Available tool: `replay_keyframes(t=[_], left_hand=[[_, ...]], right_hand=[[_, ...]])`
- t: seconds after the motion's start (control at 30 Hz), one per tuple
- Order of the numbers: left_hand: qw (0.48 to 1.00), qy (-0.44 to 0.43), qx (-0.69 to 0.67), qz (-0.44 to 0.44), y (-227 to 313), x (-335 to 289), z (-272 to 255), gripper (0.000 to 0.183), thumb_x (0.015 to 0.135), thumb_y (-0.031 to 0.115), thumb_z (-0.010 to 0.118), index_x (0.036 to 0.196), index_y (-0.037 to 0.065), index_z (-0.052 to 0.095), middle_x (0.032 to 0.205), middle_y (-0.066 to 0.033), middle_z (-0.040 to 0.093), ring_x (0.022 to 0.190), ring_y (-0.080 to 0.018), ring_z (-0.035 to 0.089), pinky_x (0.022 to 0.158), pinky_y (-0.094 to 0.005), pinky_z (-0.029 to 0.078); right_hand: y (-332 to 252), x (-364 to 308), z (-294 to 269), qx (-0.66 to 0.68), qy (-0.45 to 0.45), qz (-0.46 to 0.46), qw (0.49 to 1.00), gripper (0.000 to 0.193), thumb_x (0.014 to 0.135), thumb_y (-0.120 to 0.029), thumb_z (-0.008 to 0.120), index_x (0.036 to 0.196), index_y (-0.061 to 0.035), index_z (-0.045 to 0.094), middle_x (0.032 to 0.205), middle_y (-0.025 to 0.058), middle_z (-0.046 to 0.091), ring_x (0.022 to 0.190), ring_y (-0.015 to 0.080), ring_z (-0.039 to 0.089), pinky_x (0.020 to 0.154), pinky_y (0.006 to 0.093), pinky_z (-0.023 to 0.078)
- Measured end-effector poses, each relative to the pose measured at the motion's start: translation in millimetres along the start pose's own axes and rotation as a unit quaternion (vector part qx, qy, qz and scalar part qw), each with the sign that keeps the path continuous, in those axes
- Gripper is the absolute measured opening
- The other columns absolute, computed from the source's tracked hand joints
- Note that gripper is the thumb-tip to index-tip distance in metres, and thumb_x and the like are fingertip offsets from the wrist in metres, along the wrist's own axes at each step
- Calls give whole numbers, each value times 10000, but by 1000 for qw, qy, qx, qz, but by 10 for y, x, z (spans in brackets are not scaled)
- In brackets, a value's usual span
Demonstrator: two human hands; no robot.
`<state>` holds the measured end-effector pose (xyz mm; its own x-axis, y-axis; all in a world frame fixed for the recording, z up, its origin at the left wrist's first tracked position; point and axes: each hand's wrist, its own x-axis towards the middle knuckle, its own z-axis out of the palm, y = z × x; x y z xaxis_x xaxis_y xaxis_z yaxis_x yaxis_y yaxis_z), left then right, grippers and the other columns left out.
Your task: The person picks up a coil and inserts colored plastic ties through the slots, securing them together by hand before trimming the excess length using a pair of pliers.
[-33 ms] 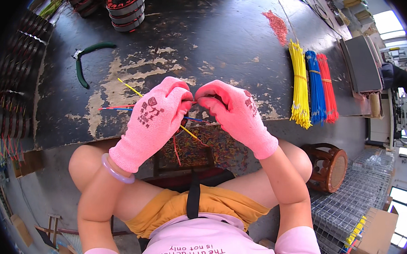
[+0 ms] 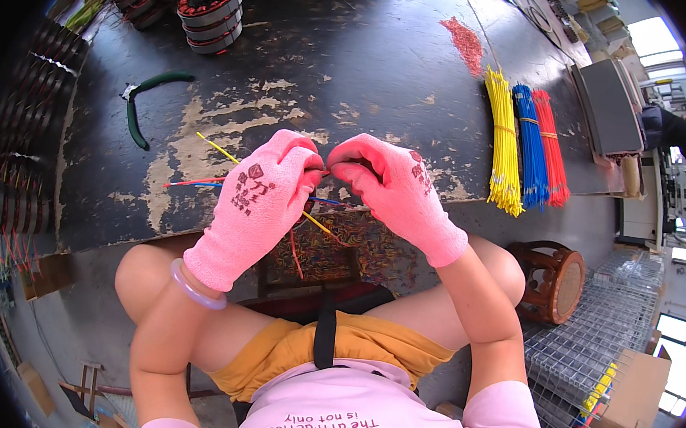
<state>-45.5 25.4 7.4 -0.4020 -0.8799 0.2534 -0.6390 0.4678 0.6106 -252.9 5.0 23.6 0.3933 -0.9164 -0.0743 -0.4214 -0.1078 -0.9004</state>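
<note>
Both of my hands wear pink gloves with dark print and meet fingertip to fingertip over the table's near edge. My left hand (image 2: 256,200) is closed, with a yellow wire (image 2: 216,148), a blue wire (image 2: 211,184) and a red wire (image 2: 182,184) running out from under it to the left. The yellow wire shows again on its right side, and a thin red strand (image 2: 295,254) hangs below. My right hand (image 2: 392,187) is closed in a pinch. A small dark-red wire end (image 2: 326,173) shows between the fingertips; its join is hidden by the gloves.
Green-handled cutting pliers (image 2: 138,100) lie at left. A wound motor stator (image 2: 211,22) stands behind, near stacked stators (image 2: 26,136). At right lie yellow (image 2: 503,142), blue (image 2: 530,148) and red wire bundles (image 2: 552,149), with small red pieces (image 2: 464,46) beyond. A wooden stool (image 2: 549,282) is at lower right.
</note>
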Motion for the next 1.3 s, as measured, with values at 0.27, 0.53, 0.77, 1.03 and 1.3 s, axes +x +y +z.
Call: replay_keyframes(t=[0.27, 0.53, 0.77, 1.03, 1.3], left_hand=[[998, 53, -35, -7, 5, -32, 213, 146, 848, 69, 726, 981, 40, 673, 1045, -99, 649, 940, -316, 654, 785, -395, 537], [998, 55, -12, 11, -30, -34, 266, 113, 835, 100, 729, 934, 63, 689, 1016, -70, 670, 951, -304, 657, 797, -396, 543], [999, 44, -18, 13, -52, -26, 276, 122, 839, 81, 712, 957, 65, 684, 1024, -68, 664, 950, -300, 656, 789, -391, 542], [999, 35, -29, 10, -20, -32, 252, 112, 840, 58, 694, 949, 60, 672, 1020, -76, 659, 933, -307, 660, 775, -396, 542], [998, 48, -15, 29, -28, -6, 256, 117, 836, 75, 705, 948, 61, 673, 1016, -74, 664, 931, -304, 664, 781, -391, 546]], right_hand=[[83, 111, -119, 119, -64, 78, 988, 145, 945, -73, 670, 1062, 12, 674, 873, -5, 674, 749, 49, 568, 654, 233, 473], [233, -67, -112, -102, 27, -71, 992, 322, 851, -186, 775, 1109, -24, 670, 1010, 46, 707, 865, 156, 677, 749, 309, 548], [416, 26, -38, -271, -8, -187, 944, 272, 906, -278, 720, 1106, -98, 682, 1027, 23, 712, 812, 145, 679, 711, 308, 538], [266, 0, -174, -29, -137, 29, 990, 212, 968, -247, 669, 1029, -45, 689, 900, 28, 716, 789, 175, 679, 726, 295, 530], [323, 65, -17, 250, -105, 192, 943, 246, 1004, -269, 657, 968, -27, 681, 798, -37, 659, 707, 43, 576, 634, 205, 451]])
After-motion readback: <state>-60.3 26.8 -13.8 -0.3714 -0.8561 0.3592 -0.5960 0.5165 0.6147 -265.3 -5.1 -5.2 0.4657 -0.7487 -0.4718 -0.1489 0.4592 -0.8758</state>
